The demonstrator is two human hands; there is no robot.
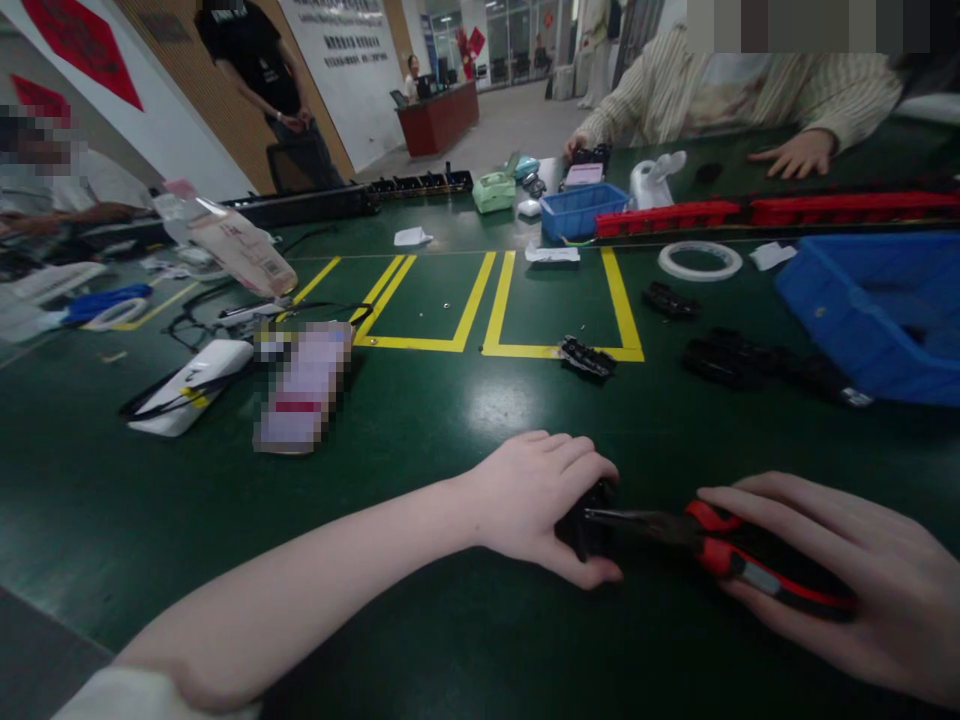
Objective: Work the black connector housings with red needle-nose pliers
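My left hand is closed around a small black plastic part held down on the green table. My right hand grips red-and-black needle-nose pliers by the handles. The pliers' metal jaws point left and reach into the black part between my left thumb and fingers. Most of the part is hidden under my left hand.
Similar black parts lie near the yellow tape boxes. A large blue bin stands at right, a small blue tray and tape roll farther back. A white device lies at left. Another person's hands rest across the table.
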